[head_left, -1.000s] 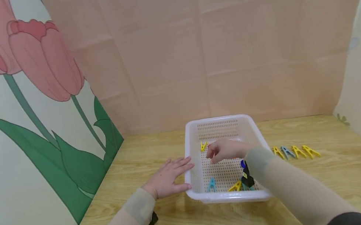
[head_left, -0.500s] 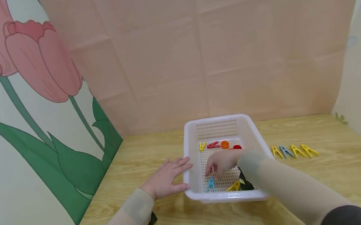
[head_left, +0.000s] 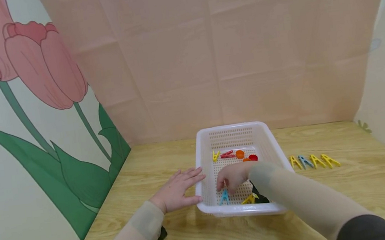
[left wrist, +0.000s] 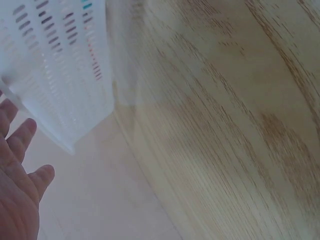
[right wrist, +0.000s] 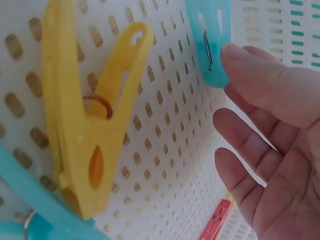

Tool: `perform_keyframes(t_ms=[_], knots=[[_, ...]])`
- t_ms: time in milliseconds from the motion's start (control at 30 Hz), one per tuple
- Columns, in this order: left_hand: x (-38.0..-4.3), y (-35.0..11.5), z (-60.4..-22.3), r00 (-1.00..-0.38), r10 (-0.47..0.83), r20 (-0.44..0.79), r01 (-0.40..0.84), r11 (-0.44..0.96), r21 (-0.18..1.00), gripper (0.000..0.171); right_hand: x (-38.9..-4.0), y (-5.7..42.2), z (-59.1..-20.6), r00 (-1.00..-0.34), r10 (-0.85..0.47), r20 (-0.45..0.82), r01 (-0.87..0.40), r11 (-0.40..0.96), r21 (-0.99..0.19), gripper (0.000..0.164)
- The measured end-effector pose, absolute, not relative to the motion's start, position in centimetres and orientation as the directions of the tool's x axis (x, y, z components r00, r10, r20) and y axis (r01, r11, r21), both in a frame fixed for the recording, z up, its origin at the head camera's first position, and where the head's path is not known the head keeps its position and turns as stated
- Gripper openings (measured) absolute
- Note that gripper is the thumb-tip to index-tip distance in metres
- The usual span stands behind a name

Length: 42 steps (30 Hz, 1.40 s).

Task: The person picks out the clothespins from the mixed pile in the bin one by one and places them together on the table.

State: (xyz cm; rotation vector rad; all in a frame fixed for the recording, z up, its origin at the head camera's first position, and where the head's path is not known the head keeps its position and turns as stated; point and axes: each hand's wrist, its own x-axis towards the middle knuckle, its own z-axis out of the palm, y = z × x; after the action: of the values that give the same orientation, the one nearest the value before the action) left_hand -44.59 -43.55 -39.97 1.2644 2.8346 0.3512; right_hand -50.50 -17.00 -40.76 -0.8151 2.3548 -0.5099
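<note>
My right hand (head_left: pixel 234 175) reaches down inside a white plastic basket (head_left: pixel 245 209). Its thumb and forefinger stand on either side of the upper end of a light blue clothespin (head_left: pixel 224 198), near the basket's front left. In the right wrist view the thumb tip overlaps the edge of that light blue clothespin (right wrist: pixel 209 60), while the other fingers (right wrist: pixel 245 140) are loosely bent. With fingers spread, my left hand (head_left: pixel 179 190) rests its fingertips at the basket's left rim. A yellow clothespin (head_left: pixel 248 199) lies in the front part, partly covered by the right wrist's black camera.
Farther back in the basket are a small yellow clothespin (head_left: pixel 216 156), a red clothespin (head_left: pixel 227 154), an orange disc (head_left: pixel 240 154) and a red disc (head_left: pixel 253 157). Right of the basket, several clothespins, yellow (head_left: pixel 315 161) and blue (head_left: pixel 305 162), lie in a row on the wooden table (head_left: pixel 365 195).
My right hand has moved from the basket's middle toward the front, down to the light blue clothespin, uncovering the red clothespin and discs behind it. My left hand has stayed at the rim.
</note>
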Motion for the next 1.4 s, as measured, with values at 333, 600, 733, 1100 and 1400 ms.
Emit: perform_keyframes(t_ms=[333,600,733,1100,1400], knots=[[-44.7,-43.5,-40.0,-0.662,0.745,0.08,0.741,0.636,0.215,0.074,-50.8,-17.8,-41.3,-0.593,-0.693,-0.409,-0.527,0.719,-0.454,0.032],[-44.5,-43.5,-40.0,-0.678,0.732,0.069,0.726,0.65,0.225,0.073,-50.6,-17.5,-41.1,-0.658,-0.641,-0.396,-0.499,0.764,-0.408,0.027],[-44.5,-43.5,-40.0,-0.68,0.73,0.075,0.725,0.652,0.222,0.071,-50.6,-17.1,-41.2,-0.731,-0.583,-0.355,-0.453,0.804,-0.386,0.027],[-44.5,-43.5,-40.0,-0.685,0.726,0.063,0.72,0.661,0.21,0.074,-52.3,-16.4,-41.9,-0.757,-0.567,-0.324,-0.422,0.803,-0.421,0.024],[-44.4,-43.5,-39.9,-0.684,0.727,0.064,0.72,0.657,0.224,0.071,-51.9,-17.0,-41.7,-0.723,-0.593,-0.355,-0.478,0.8,-0.362,0.035]])
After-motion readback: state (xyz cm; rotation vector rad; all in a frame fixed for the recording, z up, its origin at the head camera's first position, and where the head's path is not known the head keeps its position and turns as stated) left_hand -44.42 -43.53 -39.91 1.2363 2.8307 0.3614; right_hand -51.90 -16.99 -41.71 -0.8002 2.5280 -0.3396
